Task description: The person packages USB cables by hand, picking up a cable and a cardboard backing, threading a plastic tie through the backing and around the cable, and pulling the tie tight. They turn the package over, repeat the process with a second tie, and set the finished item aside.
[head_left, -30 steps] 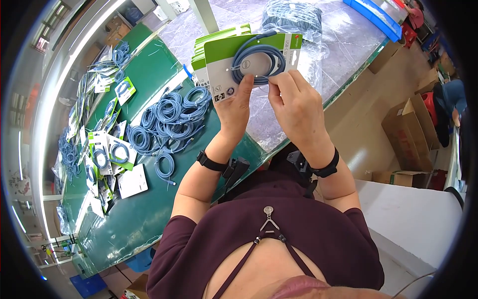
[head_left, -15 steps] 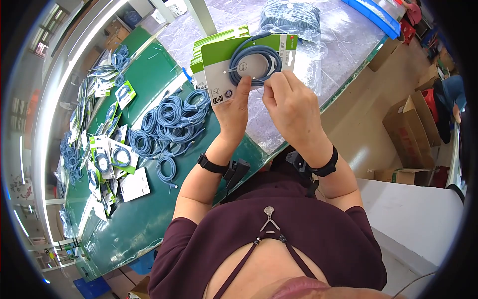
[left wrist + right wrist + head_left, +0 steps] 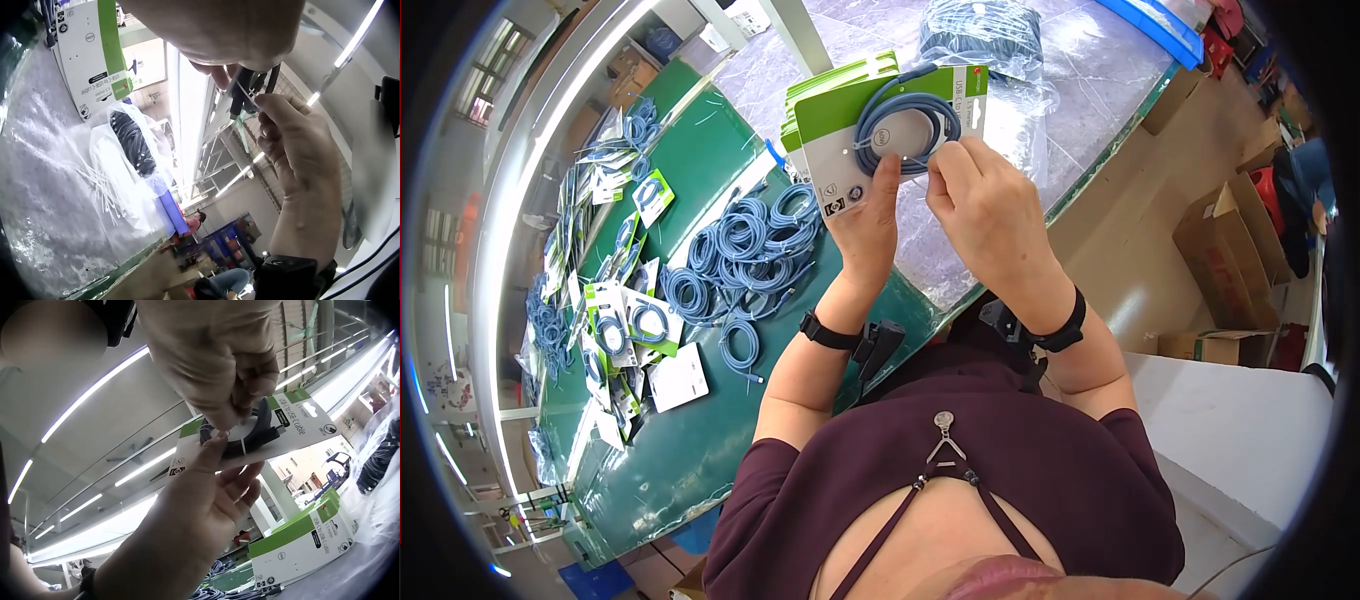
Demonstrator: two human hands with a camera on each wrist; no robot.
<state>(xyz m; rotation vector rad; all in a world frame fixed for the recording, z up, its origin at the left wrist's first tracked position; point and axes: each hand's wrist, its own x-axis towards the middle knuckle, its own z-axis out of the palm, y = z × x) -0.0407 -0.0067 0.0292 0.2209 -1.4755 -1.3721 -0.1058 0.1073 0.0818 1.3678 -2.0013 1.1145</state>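
My left hand (image 3: 868, 238) holds a green-and-white USB-C cable card (image 3: 820, 155) above the table, thumb on the front and fingers behind. On the card's face lies a coiled blue cable (image 3: 866, 140). My right hand (image 3: 992, 210) is at the coil's lower right, its thumb and forefinger pinching a thin white cable tie (image 3: 244, 89), which shows in the left wrist view. In the right wrist view a white band crosses the cable beside the plug, and the right fingertips overlap the coil. Behind the held card stands a stack of green-and-white cards (image 3: 840, 75).
Coiled blue cables (image 3: 745, 235) are heaped on the green table (image 3: 675, 450), with carded cables (image 3: 607, 310) further left. A plastic bag of cables (image 3: 985, 40) and a blue tray (image 3: 1165, 30) lie beyond. Loose white ties (image 3: 103, 187) are on the grey surface. Cartons (image 3: 1225, 260) stand at right.
The card and both hands have shifted slightly left in the head view. The left hand keeps its hold, and the right fingers stay pinched at the coil's lower right.
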